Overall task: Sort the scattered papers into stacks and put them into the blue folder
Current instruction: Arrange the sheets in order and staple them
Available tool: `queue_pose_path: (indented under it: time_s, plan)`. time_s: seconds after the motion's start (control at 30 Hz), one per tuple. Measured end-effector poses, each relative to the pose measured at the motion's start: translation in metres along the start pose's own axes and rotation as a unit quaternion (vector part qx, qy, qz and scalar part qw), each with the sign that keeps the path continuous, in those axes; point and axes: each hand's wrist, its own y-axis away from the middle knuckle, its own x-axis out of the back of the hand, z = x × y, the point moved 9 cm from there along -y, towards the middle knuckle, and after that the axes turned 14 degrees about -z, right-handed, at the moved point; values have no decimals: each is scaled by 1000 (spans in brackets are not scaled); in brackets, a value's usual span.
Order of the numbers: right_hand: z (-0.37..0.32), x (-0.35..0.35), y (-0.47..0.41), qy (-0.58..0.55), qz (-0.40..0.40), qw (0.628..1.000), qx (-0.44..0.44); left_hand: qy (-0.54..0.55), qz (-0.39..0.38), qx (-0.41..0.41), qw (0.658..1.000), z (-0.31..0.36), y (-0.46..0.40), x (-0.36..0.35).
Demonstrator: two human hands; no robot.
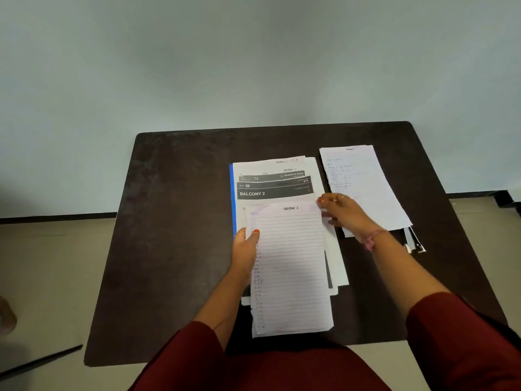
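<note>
A stack of printed sheets [275,190] with dark header bars lies in the middle of the table on the blue folder [232,198], of which only a strip shows along the stack's left side. On top lies a lined sheet [290,266] headed "Section 1", reaching past the stack toward me. My left hand [245,253] grips its left edge, thumb on top. My right hand [345,214] pinches its upper right corner. A second stack of handwritten lined papers [363,184] lies to the right, apart from the first.
The dark brown table [174,235] stands against a pale wall. Something white and black [414,241] sticks out from under the right stack's near end. A dark rod [42,361] lies on the floor at lower left. My red sleeves fill the bottom edge.
</note>
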Motion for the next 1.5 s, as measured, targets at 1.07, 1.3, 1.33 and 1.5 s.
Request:
queue_pose_path:
  time_s: [1.07, 1.3, 1.33, 1.5]
  plan:
    - [-14, -12, -11, 353, 76, 928, 92, -377, 35, -111, 919, 53, 1, 3]
    - [-6, -11, 4, 375, 127, 910, 124, -413, 2, -149, 899, 55, 3, -6]
    - [-8, -10, 8, 378, 135, 905, 141, -420, -2, -154, 894, 54, 3, -7]
    - [-2, -14, 23, 188, -14, 974, 126, -448, -50, -163, 878, 45, -2, -6]
